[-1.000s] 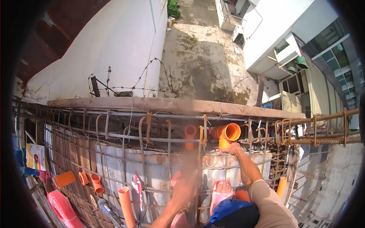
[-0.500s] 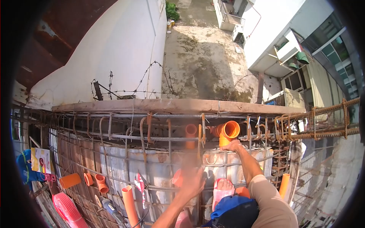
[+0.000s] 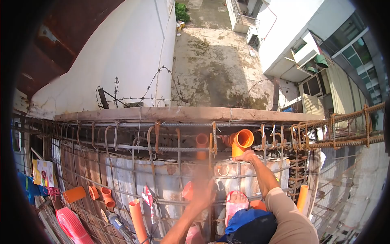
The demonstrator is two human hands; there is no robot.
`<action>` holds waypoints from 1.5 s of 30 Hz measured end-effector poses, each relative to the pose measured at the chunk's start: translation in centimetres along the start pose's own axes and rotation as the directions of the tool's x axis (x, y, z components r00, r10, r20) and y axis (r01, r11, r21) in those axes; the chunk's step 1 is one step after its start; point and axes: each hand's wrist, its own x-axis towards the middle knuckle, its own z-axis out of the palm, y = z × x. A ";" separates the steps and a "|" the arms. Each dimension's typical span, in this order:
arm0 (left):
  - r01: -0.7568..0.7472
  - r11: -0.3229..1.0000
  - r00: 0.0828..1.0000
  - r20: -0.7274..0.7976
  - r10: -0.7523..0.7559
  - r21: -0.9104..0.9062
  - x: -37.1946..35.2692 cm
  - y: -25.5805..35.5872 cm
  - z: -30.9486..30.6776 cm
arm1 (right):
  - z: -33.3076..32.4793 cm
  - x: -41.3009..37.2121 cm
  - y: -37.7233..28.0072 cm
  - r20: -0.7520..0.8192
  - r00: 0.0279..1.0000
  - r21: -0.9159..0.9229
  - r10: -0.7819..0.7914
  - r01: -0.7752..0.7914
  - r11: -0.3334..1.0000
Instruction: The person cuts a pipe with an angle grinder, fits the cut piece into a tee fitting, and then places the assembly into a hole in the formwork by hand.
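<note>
An orange PVC pipe tee [image 3: 237, 151] sits among the rebar just below the wooden board, its wide mouth facing up towards me. My right hand [image 3: 247, 156] is closed around its lower end. Down and to the left, my left hand [image 3: 202, 196] is over the rebar grid, in front of the corrugated metal sheet; a blurred streak in the picture covers its fingers, so I cannot make out their shape or anything in them. Close to that hand is an orange-pink pipe piece [image 3: 187, 190]. Another orange pipe [image 3: 201, 145] stands upright in the rebar channel, partly blurred.
Loose orange fittings [image 3: 107, 197], an orange pipe [image 3: 138, 219] and a power tool [image 3: 118, 223] lie at lower left, near a pink wrapped bundle [image 3: 73, 227]. My slippered foot [image 3: 235, 203] rests on the grid. Barbed wire [image 3: 156, 77] rises beyond the wooden board [image 3: 183, 112], above a drop to concrete.
My left hand has shifted slightly, and its fingers look more drawn in. The right hand stays on the tee; the whole view has moved a little.
</note>
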 end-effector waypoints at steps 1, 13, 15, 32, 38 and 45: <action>-0.031 0.999 0.999 -0.037 0.031 0.017 0.0 0.0 0.0 | -0.1 0.1 0.0 0.025 0.999 -0.015 0.048 -0.048 0.999; 0.177 0.975 0.972 0.132 -0.195 0.135 -0.1 0.1 -1.1 | -3.6 -2.9 -2.8 0.104 0.994 0.042 0.036 -0.040 0.998; 0.161 0.977 0.973 0.143 -0.181 0.143 -0.1 -0.5 -0.6 | -2.8 -2.3 -1.4 0.057 0.998 0.118 0.006 -0.013 0.993; 0.040 0.999 0.993 -0.108 -0.041 -0.007 -1.7 -0.6 7.0 | -3.8 -5.8 -5.3 0.072 0.993 0.436 -0.093 0.052 0.898; -0.017 1.000 0.983 -0.185 0.015 -0.011 -3.5 0.2 7.5 | -2.9 -2.4 -2.1 0.092 0.996 0.351 -0.008 -0.024 0.936; -0.014 1.000 0.981 -0.194 0.015 0.006 -4.6 -1.2 11.5 | -1.7 -3.7 -4.3 0.093 0.991 0.345 -0.093 0.055 0.937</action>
